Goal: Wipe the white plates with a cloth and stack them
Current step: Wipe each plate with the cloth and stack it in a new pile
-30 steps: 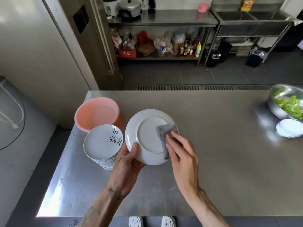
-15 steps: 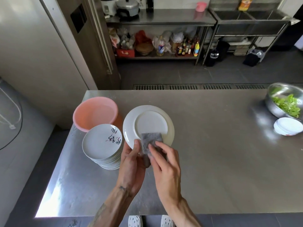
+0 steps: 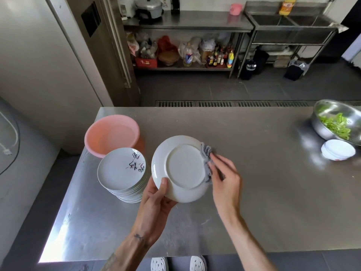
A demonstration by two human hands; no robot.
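Wiping is the step in hand. The left hand (image 3: 154,204) grips the white plate (image 3: 181,169) at its lower-left rim, thumb curled over the edge and fingers hidden behind, with the underside tipped up toward the camera. Across from that grip, the right hand (image 3: 224,178) pinches the bunched grey cloth (image 3: 206,157) and presses it on the plate's right rim. The plate is off the steel table (image 3: 254,202), held between both hands. Just left of the left hand's hold sits the stack of plates (image 3: 121,169), its top one painted, with a pink basin (image 3: 112,133) beyond it. I'd judge the next move needs the cloth lifted clear, then the plate turned face up and lowered squarely onto that stack.
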